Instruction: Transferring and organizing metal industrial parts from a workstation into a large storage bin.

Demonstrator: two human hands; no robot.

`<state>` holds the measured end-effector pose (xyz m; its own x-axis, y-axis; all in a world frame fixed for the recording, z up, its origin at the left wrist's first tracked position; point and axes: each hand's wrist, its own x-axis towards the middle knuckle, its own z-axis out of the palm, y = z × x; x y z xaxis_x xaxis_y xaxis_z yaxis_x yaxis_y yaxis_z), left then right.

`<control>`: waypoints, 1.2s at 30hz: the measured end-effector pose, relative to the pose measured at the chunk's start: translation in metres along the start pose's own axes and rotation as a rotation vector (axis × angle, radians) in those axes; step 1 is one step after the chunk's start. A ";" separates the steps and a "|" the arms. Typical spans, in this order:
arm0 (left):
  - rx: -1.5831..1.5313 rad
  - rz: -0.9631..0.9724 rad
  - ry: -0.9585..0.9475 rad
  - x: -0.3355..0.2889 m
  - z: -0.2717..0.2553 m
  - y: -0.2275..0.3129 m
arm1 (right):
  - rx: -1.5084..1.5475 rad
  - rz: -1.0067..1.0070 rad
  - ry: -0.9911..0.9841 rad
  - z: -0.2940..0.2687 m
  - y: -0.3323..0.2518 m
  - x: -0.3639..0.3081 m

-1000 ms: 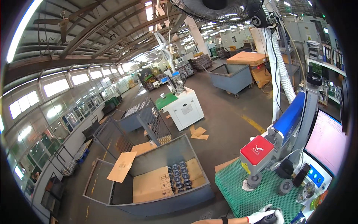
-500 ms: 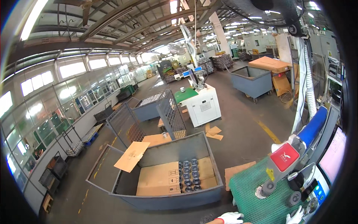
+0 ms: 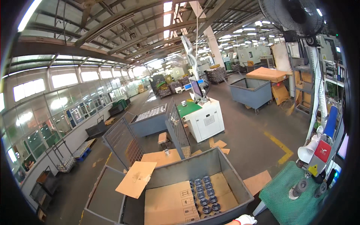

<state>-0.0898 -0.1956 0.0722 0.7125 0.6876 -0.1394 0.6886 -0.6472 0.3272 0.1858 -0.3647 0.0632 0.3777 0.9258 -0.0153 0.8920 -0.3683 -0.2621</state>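
Note:
My left hand (image 3: 245, 219), in a white glove with a red cuff edge, shows at the lower edge, beside the right rim of a large grey metal bin (image 3: 235, 170). The picture's edge cuts it off, and its finger pose is unclear. My right hand is out of view. Inside the bin, several dark, shiny round parts (image 3: 204, 201) stand in rows on cardboard. A printed cardboard sheet (image 3: 167, 202) covers the left of the bin floor. On the right, a green mesh mat (image 3: 281, 195) bears grey round parts (image 3: 300, 186) beneath a red-fronted machine head (image 3: 321, 150).
A loose cardboard piece (image 3: 136, 179) lies across the bin's far left corner. Mesh gate panels (image 3: 177, 129) stand behind it. Farther off are a white machine cabinet (image 3: 208, 120) and a blue-grey cart (image 3: 250, 92). A large fan (image 3: 290, 17) hangs at upper right.
The view has swung left, so the bin and the mat sit farther right. My right hand, earlier by the round parts on the mat, has left the picture. My left hand is now nearer the bin.

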 end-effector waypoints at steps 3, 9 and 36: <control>0.041 0.013 -0.012 -0.040 -0.003 -0.036 | 0.046 -0.225 0.122 0.031 -0.037 -0.025; 0.134 -0.097 -0.169 -0.122 0.034 -0.104 | 0.173 -0.317 0.123 0.053 -0.090 -0.065; 0.540 2.067 -0.914 -0.482 0.216 0.348 | 0.663 1.805 0.518 0.180 -0.282 -0.816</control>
<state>-0.1648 -0.8236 0.0514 0.0044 -0.9370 -0.3492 -0.9201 -0.1406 0.3655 -0.4192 -1.0012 -0.0243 0.7047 -0.5671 -0.4263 -0.7038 -0.4834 -0.5206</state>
